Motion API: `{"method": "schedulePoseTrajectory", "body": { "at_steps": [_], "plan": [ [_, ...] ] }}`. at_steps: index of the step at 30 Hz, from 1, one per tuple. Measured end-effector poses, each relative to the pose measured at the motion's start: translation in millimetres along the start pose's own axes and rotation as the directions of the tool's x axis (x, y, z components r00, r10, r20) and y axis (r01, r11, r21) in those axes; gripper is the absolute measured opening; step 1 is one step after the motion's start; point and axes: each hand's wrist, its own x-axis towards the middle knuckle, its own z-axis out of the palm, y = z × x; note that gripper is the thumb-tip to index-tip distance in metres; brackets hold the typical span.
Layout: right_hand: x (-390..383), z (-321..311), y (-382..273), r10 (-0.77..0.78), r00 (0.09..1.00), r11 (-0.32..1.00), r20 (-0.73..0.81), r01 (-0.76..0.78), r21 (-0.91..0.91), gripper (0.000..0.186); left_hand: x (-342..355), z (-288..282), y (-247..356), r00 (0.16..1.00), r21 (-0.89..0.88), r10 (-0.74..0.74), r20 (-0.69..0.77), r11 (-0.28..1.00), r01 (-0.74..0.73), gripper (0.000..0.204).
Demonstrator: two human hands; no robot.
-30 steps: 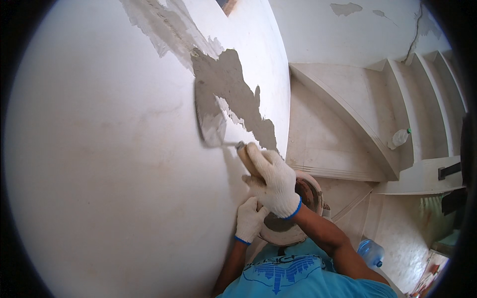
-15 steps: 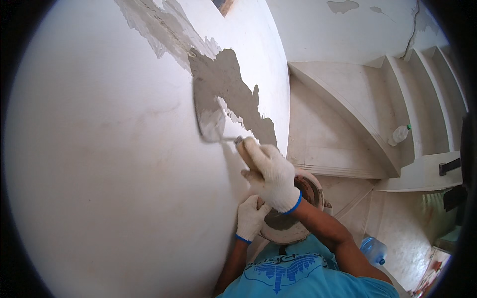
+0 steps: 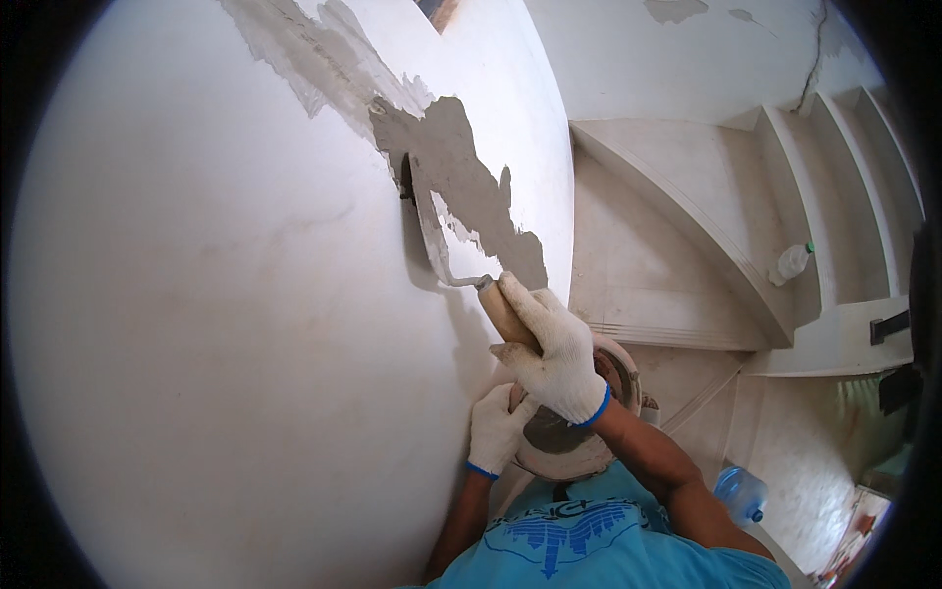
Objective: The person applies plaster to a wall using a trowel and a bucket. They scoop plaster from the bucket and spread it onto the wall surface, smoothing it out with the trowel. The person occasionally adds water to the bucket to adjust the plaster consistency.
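My right hand [image 3: 557, 358], in a white knit glove with a blue cuff, is wrapped round the wooden handle of a trowel [image 3: 428, 226]. The metal blade is turned nearly edge-on to me, with dark grey mortar at its tip, close to the left border of a wet mortar patch [image 3: 446, 147] on the white wall [image 3: 245, 344]. My left hand [image 3: 497, 427], gloved alike, is closed at the left rim of a round bucket [image 3: 564, 461] in front of my body. Grey mortar lies in the bucket, partly hidden by my right hand and forearm.
A paler, smeared strip [image 3: 304, 59] of mortar runs up the wall beyond the wet patch. To the right, curved stairs [image 3: 677, 245] climb, with a clear bottle [image 3: 790, 263] on a step. A large blue water bottle [image 3: 739, 494] is at the lower right.
The trowel blade has swung from nearly flat against the wall to edge-on, showing mortar at its tip. My right hand has shifted slightly right and down; my left hand stays put.
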Motion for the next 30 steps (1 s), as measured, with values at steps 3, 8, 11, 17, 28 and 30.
{"method": "schedulePoseTrajectory", "body": {
  "at_steps": [3, 8, 11, 17, 28, 30],
  "plan": [
    [-3, -12, -21, -0.002, 0.992, 1.0, 0.123, 0.005, -0.025, 0.084, 6, 3, -34, 0.995, 0.04, 0.094, -0.02, 0.995, -0.093, 0.035],
    [-8, -29, -24, -0.106, 0.986, 0.981, 0.126, 0.083, 0.174, 0.081, 7, 2, -43, 0.98, 0.142, 0.201, 0.01, 0.969, -0.2, 0.034],
    [3, -30, -20, -0.09, 0.996, 0.986, 0.021, 0.086, 0.144, 0.082, 5, 0, -23, 0.999, 0.129, 0.03, 0.024, 0.991, -0.033, 0.037],
    [37, -15, -13, -0.143, 0.982, 0.989, -0.119, 0.146, 0.01, 0.087, 5, 2, -27, 0.999, 0.032, -0.016, 0.035, 0.999, 0.015, 0.041],
    [78, -8, -48, -0.203, 0.959, 0.978, -0.2, 0.186, -0.099, 0.081, 3, -1, -9, 0.999, -0.017, 0.017, 0.032, 1.0, -0.016, 0.039],
    [87, -9, -58, -0.22, 0.955, 0.973, -0.199, 0.2, -0.114, 0.082, 5, -1, -20, 0.999, 0.043, 0.004, 0.033, 0.999, -0.005, 0.039]
  ]
}}
